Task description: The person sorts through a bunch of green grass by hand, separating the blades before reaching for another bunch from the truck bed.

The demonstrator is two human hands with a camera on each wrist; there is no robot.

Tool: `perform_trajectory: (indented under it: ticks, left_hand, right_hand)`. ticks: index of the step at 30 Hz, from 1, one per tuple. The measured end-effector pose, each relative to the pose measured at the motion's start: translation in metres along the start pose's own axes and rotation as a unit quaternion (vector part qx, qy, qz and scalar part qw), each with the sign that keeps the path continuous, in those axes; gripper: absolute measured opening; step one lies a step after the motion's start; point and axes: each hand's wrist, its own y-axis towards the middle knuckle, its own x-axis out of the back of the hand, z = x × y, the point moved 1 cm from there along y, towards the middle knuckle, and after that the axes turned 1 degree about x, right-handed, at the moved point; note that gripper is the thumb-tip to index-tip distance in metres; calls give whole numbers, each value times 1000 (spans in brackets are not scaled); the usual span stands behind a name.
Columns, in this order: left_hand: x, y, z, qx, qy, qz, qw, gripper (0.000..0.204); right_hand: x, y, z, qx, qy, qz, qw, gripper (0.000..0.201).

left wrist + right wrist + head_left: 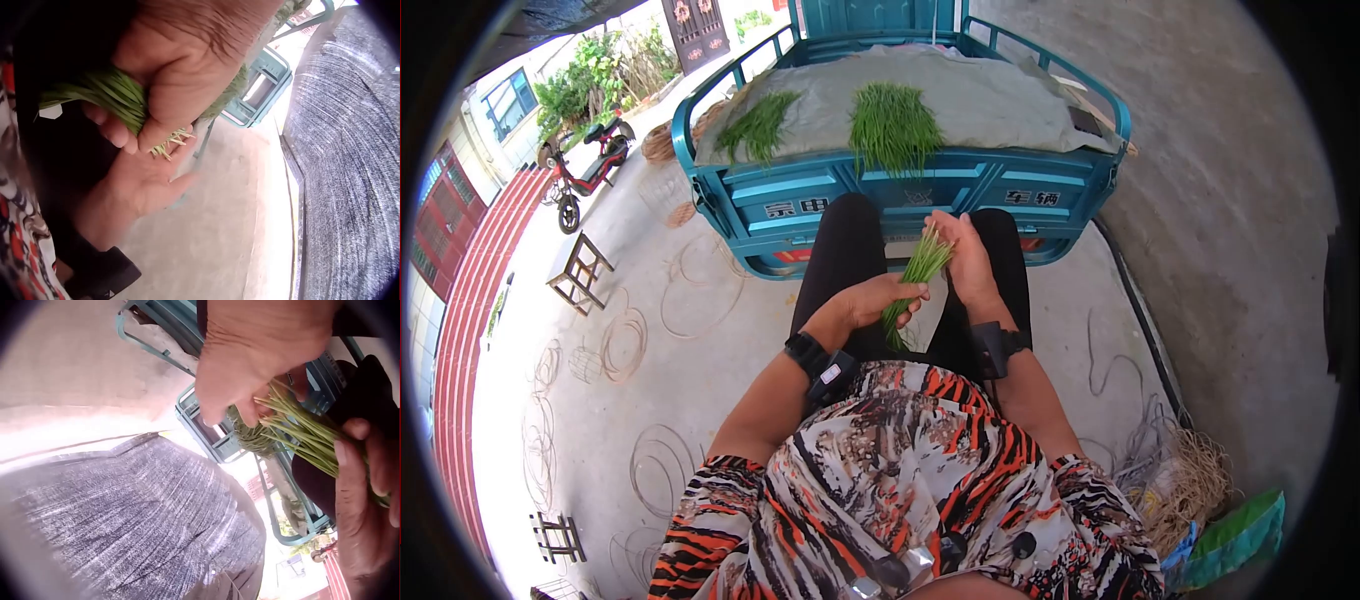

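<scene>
In the head view, a seated person holds a small bunch of green stalks (918,275) over the lap, in front of the rear wall of a blue cart (920,195). The left hand (880,300) curls round the lower part of the bunch; the right hand (965,262) cups its upper end, fingers bent about the stalks. Two piles of the same greens (892,125) lie on a grey sheet (990,95) near the rear edge of the cart bed, one toward the left corner. White characters are painted on the rear wall; the right pair looks like "车辆", the left pair is too small to read. A red scooter (585,165) and a wooden stool (580,272) stand on the concrete well to the left.

From the left wrist, the left hand (169,75) grips the bunch (115,94) tightly, pale cut ends poking out below the fingers, the right hand's palm (140,184) open just beneath.

From the right wrist, the right hand (262,350) pinches the stalk tips (294,422) between thumb and fingers, while the left hand (362,487) wraps the bunch further along.
</scene>
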Motion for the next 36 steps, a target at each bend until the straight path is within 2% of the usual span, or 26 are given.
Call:
perform_trajectory:
  ticks: [3, 6, 7, 10, 13, 16, 17, 19, 22, 26, 29, 31, 32, 33, 34, 36]
  left_hand:
    - [1, 0, 1, 4, 15, 11, 1000, 22]
    - [1, 1, 3, -7, 2, 6, 1000, 21]
    - [1, 3, 4, -28, -9, -9, 1000, 20]
    - [2, 2, 1, -56, -128, -54, 989, 18]
    - [1, 3, 2, -53, -101, -47, 992, 18]
    - [-3, 3, 1, -33, -22, -22, 999, 20]
    - [-5, 3, 1, -33, 2, -18, 999, 20]
    - [-5, 4, 0, -37, 9, -5, 999, 20]
    - [-15, -4, -5, -22, -23, -41, 999, 22]
    - [-15, -4, -1, -46, 41, -15, 998, 25]
    - [-12, 2, -4, -55, 45, -31, 997, 24]
    - [-12, 3, -19, -62, 22, -57, 996, 24]
    - [-15, 3, -30, -77, 53, -90, 992, 24]
    - [-21, 1, -46, -87, 83, -123, 985, 24]
    - [-16, 2, -57, -95, 72, -97, 988, 26]
    - [2, 4, -79, -102, 137, -93, 981, 26]
  right_hand:
    - [0, -1, -7, 35, -34, -29, 998, 53]
    - [9, 2, -8, -5, 89, -110, 990, 55]
    - [5, -5, -2, -40, 152, -127, 979, 57]
    - [-11, -14, 9, -164, 202, -37, 965, 53]
    - [-4, -9, -19, -220, 92, 126, 963, 48]
    - [-18, -22, -14, -238, 20, 130, 962, 39]
    - [-24, -22, -17, -228, 91, 103, 964, 32]
    - [-25, -21, -17, -202, 103, 74, 971, 31]
    - [-10, -13, -22, -164, 139, 27, 976, 29]
    - [4, -12, -18, -132, 201, -13, 971, 26]
    - [-6, -16, 1, -136, 248, -34, 959, 31]
    - [-5, -14, 8, -131, 238, 26, 962, 38]
    - [-4, -14, 10, -131, 234, 54, 962, 41]
    - [-4, -16, 12, -168, 226, 25, 959, 50]
    - [-3, -15, 11, -183, 229, 19, 956, 52]
    - [-1, -11, 6, -214, 236, 6, 948, 55]
